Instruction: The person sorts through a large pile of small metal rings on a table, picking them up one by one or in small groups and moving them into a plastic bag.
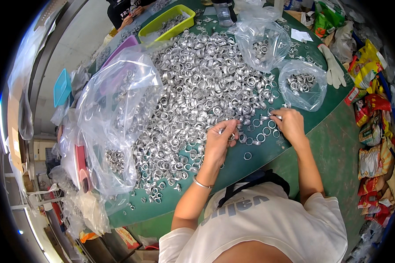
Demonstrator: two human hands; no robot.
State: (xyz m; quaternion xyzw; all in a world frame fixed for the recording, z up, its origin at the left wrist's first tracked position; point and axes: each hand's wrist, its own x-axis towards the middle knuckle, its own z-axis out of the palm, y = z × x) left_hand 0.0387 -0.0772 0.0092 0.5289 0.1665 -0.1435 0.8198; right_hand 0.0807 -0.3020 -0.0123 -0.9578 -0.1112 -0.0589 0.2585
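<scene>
I see my left hand (218, 139) pinching a small metal ring (231, 136) at the heap's (193, 87) five o'clock edge on the green desk (250, 164). My right hand (289, 125), grip closed on another ring (276, 117), should pick singles from the loose rings (261, 131) between both hands, I judge.

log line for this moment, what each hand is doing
left hand: pinching a metal ring at pile edge | right hand: holding a ring over green table | bags: open
</scene>
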